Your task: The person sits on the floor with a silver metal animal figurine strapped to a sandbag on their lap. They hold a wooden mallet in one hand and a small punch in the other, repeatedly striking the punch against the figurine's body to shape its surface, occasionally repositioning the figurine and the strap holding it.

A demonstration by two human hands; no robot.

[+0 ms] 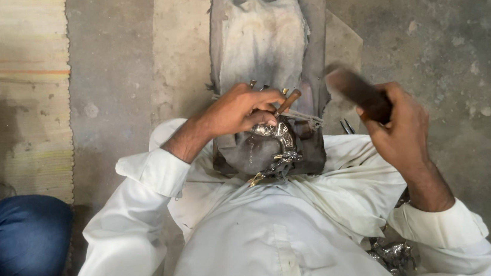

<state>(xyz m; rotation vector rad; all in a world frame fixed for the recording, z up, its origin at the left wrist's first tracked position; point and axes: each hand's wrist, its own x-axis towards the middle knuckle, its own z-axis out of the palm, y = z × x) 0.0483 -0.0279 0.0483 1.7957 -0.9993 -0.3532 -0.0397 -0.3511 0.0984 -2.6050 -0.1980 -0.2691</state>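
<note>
My left hand (241,109) pinches a thin punch with a brown handle (287,101), its tip resting on a shiny silver metal ornament (276,136). The ornament lies over a rounded dark block (253,154) set between my knees. My right hand (399,122) is raised to the right of the block and grips a dark wooden mallet (359,92), which is blurred. Both arms wear white sleeves.
A dirty pale cloth (262,37) lies on a dark board (312,5) beyond the block. A woven mat (10,88) covers the floor at left. Another person's blue-clad knee (16,244) is at lower left. More shiny metal pieces (393,256) lie by my right thigh.
</note>
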